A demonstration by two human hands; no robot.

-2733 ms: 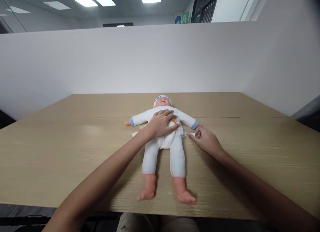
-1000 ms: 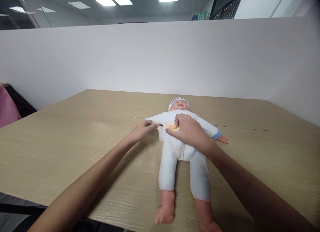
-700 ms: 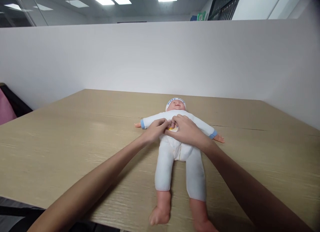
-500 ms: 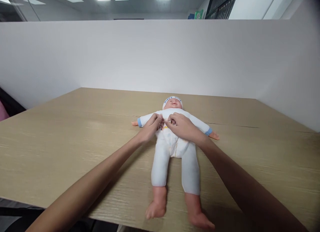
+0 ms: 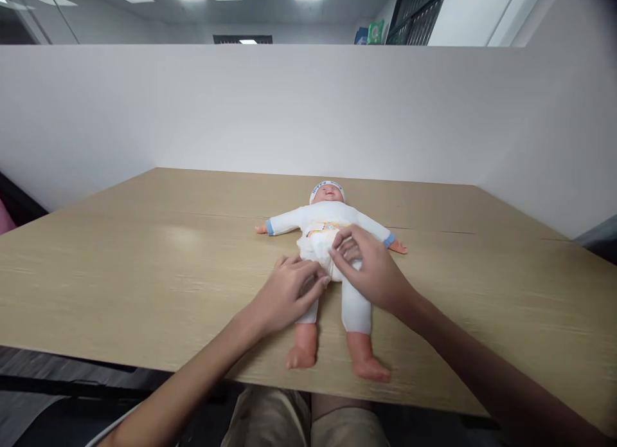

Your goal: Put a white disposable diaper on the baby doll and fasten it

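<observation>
A baby doll (image 5: pixel 357 305) lies on its back, head away from me, in a white suit with blue cuffs and a white headband with lettering. Around its hips is a white diaper (image 5: pixel 315 244) with a yellow-orange print at the waist. My left hand (image 5: pixel 292 289) is over the doll's leg on the left, by the diaper's lower edge, its fingers loosely bent and partly spread. Above the diaper's right side is my right hand (image 5: pixel 371 267), fingers curved, thumb and forefinger apart. Nothing shows in either hand; whether the fingertips touch the diaper, I cannot tell.
The doll lies on a wood-grain table (image 5: pixel 144 273) with its feet near the front edge. A white partition (image 5: pixel 289 106) rises behind the table. My legs (image 5: pixel 274 418) are under the front edge. A dark object (image 5: pixel 602 238) stands at the right edge.
Both hands have left the diaper's waist. The left has come toward me to the leg; the right has drawn slightly back and right, uncovering the printed waistband. The view has tilted down.
</observation>
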